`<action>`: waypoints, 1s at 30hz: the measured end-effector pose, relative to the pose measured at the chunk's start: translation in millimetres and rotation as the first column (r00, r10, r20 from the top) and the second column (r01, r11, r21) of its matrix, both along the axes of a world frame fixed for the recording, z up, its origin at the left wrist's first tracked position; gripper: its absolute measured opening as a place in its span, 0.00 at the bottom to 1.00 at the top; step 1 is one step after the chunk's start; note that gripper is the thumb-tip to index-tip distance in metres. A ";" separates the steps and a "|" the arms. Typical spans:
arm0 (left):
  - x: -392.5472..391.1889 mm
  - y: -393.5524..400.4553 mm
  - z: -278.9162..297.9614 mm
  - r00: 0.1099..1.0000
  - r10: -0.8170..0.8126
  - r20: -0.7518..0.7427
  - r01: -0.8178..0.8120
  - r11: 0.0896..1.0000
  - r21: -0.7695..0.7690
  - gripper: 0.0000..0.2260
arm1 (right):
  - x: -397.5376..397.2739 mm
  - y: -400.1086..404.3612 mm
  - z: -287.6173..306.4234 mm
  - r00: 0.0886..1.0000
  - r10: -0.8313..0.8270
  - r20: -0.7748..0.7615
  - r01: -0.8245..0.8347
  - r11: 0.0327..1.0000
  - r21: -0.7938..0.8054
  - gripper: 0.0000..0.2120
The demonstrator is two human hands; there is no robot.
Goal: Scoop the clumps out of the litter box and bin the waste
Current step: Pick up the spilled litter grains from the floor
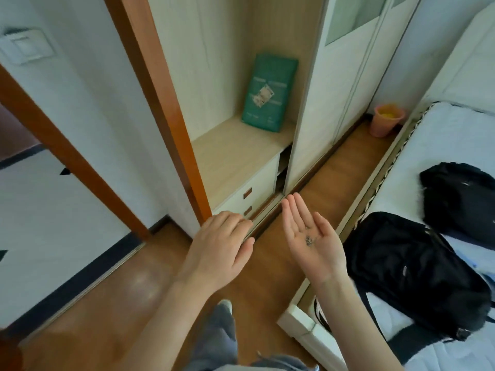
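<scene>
My right hand (pixel 312 236) is held palm up over the wooden floor, fingers spread, with several small grey litter grains (pixel 309 240) lying loose on the palm. My left hand (pixel 223 247) hovers palm down just to its left, fingers slightly curled and holding nothing. A pink waste bin (pixel 385 121) with something yellow inside stands on the floor at the far end of the aisle, between the wardrobe and the bed. A green bag (pixel 269 92), possibly litter, leans upright in the open wardrobe niche. No litter box or scoop is in view.
A narrow strip of wooden floor (pixel 334 167) runs between the white wardrobe (pixel 332 108) and the bed (pixel 442 145). Two black backpacks (pixel 417 269) lie on the bed. An open doorway with an orange frame (pixel 166 108) is at left. My grey-trousered leg shows below.
</scene>
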State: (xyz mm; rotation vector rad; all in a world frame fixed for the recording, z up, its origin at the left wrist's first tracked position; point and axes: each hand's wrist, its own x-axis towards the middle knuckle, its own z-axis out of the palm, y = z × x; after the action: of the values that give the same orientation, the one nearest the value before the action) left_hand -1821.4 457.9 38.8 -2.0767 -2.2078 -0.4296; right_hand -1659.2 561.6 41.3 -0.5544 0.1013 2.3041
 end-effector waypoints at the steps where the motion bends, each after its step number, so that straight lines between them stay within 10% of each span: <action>1: -13.4 19.4 -0.3 0.999 -0.051 -0.003 0.051 0.999 0.001 0.20 | -10.7 12.4 0.8 0.999 -0.038 -0.001 0.038 0.999 0.009 0.21; 14: -77.3 234.1 23.1 0.867 -0.495 0.058 0.490 0.868 0.081 0.18 | -59.0 139.8 20.4 0.884 -0.467 -0.022 0.467 0.884 0.001 0.22; 30: 30.1 548.2 23.4 0.840 -0.543 0.009 0.542 0.840 0.029 0.19 | 56.7 437.1 11.0 0.844 -0.537 -0.008 0.537 0.844 -0.025 0.22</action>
State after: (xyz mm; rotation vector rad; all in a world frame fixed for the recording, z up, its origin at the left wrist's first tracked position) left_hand -1791.3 1006.2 62.2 -2.6753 -1.5631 -0.5039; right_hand -1602.6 998.7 52.3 -0.4490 0.2571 1.7566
